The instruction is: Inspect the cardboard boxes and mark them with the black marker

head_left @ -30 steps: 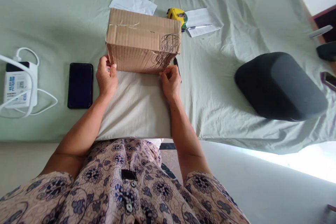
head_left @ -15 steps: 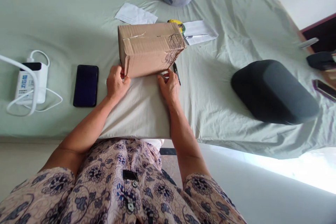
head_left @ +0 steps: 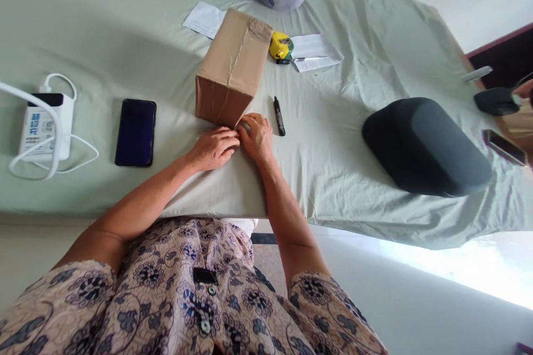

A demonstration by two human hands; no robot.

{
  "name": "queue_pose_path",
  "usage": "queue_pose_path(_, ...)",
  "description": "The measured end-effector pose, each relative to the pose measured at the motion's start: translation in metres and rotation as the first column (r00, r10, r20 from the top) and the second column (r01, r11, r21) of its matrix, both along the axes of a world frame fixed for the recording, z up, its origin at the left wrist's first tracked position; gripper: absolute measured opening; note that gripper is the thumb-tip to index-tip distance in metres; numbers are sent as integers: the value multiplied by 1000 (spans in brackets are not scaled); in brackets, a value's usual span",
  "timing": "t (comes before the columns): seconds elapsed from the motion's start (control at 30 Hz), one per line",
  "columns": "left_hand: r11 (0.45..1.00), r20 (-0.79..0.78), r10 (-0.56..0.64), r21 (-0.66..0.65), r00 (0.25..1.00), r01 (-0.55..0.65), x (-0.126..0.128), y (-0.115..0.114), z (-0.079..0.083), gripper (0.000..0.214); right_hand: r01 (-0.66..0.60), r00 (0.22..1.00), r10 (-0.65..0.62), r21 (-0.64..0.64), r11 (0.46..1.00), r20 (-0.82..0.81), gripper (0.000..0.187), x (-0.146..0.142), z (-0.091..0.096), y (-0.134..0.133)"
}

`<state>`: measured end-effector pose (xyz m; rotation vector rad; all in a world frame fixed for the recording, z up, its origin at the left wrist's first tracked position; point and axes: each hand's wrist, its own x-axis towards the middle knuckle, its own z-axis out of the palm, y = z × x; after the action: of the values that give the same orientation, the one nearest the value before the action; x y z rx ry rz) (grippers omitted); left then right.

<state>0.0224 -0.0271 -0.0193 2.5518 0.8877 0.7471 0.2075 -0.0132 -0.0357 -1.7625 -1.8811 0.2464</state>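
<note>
On the sheet-covered table [head_left: 83, 28], both hands meet at the cardboard box's [head_left: 233, 66] near corner, left hand [head_left: 214, 147] fingers together, right hand [head_left: 256, 136] curled against it, steadying it beside the black marker [head_left: 278, 115]

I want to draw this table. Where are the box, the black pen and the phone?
cardboard box [head_left: 234, 64]: head view, on its taped top face.
black marker pen [head_left: 278, 116]: head view, middle of its barrel.
phone [head_left: 135, 132]: head view, centre of its dark screen.

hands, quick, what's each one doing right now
Left hand: open, flat, fingertips at the cardboard box corner.
Right hand: fingers curled at the same corner, holding nothing visible.
</note>
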Motion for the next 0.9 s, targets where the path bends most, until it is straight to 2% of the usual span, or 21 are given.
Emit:
queue_pose_path(0.07, 999, 77, -35, 22, 996, 33, -2, 0, 0, 21, -33, 999, 33, -9, 999, -17, 35, 3, 2, -1)
queue_pose_path(0.1, 999, 138, -7, 46, 990, 1, -4, 1, 2, 21, -52, 998, 52, -10, 999, -27, 37, 5, 2, -2)
queue_pose_path(0.17, 980, 288, 135, 100, 948, -170, -11, 3, 6, 21, -88, 995, 87, -8, 996, -43, 37, 9, 2, -3)
queue_pose_path(0.2, 949, 369, 235, 113, 899, -295, -15, 5, 8, 21, -100, 994, 100, -6, 995, -48, 37, 10, 2, -3)
queue_pose_path(0.27, 843, 495, 431, 78, 754, -533, -25, 13, 10, 19, -103, 994, 103, -9, 995, -42, 43, 9, 4, -5)
queue_pose_path(0.33, 746, 526, 573, -20, 628, -665, -33, 23, 6, 21, -80, 997, 80, -23, 997, -16, 46, 4, 6, -7)
queue_pose_path(0.37, 726, 499, 616, -61, 609, -685, -36, 28, 1, 28, -63, 998, 63, -31, 998, 0, 46, 1, 7, -7)
queue_pose_path(0.43, 720, 409, 662, -117, 628, -684, -39, 36, -8, 40, -31, 999, 32, -42, 999, 21, 41, -6, 9, -8)
queue_pose_path(0.53, 747, 250, 663, -160, 706, -645, -35, 38, -17, 39, -3, 1000, 4, -37, 999, 14, 25, -10, 9, -9)
queue_pose_path(0.67, 743, 176, 669, -168, 722, -647, -27, 30, -10, 25, 59, 998, -59, 4, 998, -32, 9, -5, 6, -8)
queue_pose_path(0.77, 733, 129, 679, -166, 723, -659, -24, 25, -2, 15, 90, 994, -87, 45, 995, -63, 7, 3, 2, -6)
queue_pose_path(0.9, 747, 158, 664, -97, 731, -657, -24, 23, -2, 10, 75, 994, -72, 26, 997, -83, 17, 12, 0, -1)
